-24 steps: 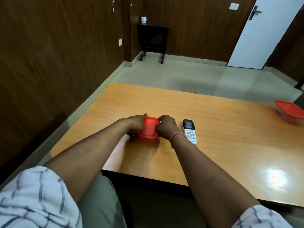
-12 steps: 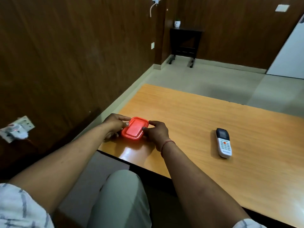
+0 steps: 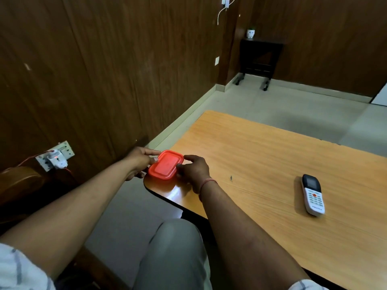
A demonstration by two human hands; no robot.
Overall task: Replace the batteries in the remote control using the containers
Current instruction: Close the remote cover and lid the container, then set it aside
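Both hands are on the red container [image 3: 166, 164] in the head view, which is the only angle there is. Left hand [image 3: 139, 162] pinches the left short end, thumb up on the lid edge; right hand [image 3: 193, 168] pinches the right end, fingers curled against the rim. So neither is free, both are closed on that box. It sits right at the near-left corner of the bench [image 3: 272, 164], lid on, long axis running roughly up-left to down-right between the two hands.

What matters for the next bit: the remote control [image 3: 313, 194] lies well apart to the right, face up, long axis pointing mostly away from the person, screen end far. It's on the right hand's side, so that hand is clearly nearer. Probably the lid needs to come off first; can't tell what's inside.
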